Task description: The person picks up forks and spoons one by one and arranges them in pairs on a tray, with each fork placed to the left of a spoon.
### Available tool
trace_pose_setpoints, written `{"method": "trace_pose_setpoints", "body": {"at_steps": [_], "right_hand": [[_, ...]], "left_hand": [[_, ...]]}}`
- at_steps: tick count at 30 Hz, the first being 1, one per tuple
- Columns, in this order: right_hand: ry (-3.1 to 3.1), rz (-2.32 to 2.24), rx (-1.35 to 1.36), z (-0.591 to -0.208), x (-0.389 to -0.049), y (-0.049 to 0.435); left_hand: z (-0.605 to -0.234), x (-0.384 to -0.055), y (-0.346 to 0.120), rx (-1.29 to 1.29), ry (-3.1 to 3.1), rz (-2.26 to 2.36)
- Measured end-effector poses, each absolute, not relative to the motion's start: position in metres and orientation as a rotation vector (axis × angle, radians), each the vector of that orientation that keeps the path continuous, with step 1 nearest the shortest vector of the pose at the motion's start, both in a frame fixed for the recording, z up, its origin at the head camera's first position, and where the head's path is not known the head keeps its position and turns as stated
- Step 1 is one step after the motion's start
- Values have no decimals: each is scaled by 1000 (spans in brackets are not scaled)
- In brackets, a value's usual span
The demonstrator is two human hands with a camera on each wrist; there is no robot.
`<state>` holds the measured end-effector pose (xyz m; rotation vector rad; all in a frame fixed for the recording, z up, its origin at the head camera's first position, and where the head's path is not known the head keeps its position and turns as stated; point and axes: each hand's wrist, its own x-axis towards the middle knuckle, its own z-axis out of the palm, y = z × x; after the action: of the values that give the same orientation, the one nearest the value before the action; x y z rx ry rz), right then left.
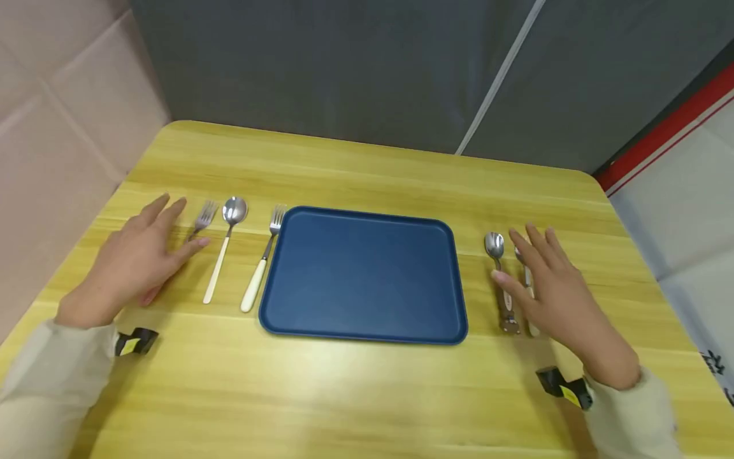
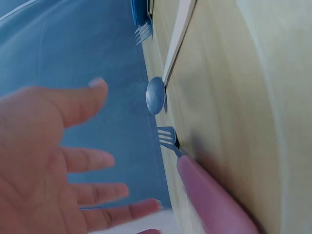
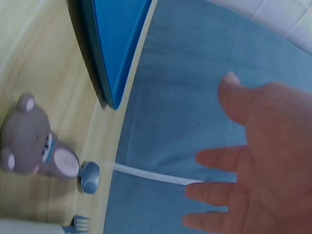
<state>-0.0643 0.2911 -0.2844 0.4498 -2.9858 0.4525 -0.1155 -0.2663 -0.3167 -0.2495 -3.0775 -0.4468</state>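
Note:
My left hand (image 1: 134, 252) hovers with spread fingers over a fork (image 1: 206, 214) whose pink handle (image 2: 209, 195) shows in the left wrist view. Beside it lie a white-handled spoon (image 1: 215, 271) and a white-handled fork (image 1: 254, 284), which is close against the left side of a blue tray (image 1: 367, 274). On the other side, my right hand (image 1: 553, 296) is held above a spoon (image 1: 494, 245) with a brown bear-shaped handle (image 3: 29, 136) and a light-handled fork (image 3: 80, 225). That fork is partly hidden by the hand in the head view. Both hands hold nothing.
Everything lies on a light wooden table (image 1: 367, 395). A dark grey curtain or panel (image 1: 321, 70) rises behind its far edge. A pale padded wall (image 1: 51, 140) stands to the left, and a white surface with a red band (image 1: 671, 127) to the right.

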Motion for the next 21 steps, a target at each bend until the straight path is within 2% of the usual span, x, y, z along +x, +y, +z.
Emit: {"method": "trace_pose_setpoints", "body": {"at_steps": [5, 11, 21], "right_hand": [[-2971, 491, 459, -293, -68, 278], [-3065, 474, 442, -308, -66, 262], [-3188, 501, 477, -335, -64, 241]], "left_hand": [[-320, -110, -273, -117, -3154, -493], [-324, -103, -284, -97, -3348, -506], [-343, -94, -298, -270, -3442, -653]]}}
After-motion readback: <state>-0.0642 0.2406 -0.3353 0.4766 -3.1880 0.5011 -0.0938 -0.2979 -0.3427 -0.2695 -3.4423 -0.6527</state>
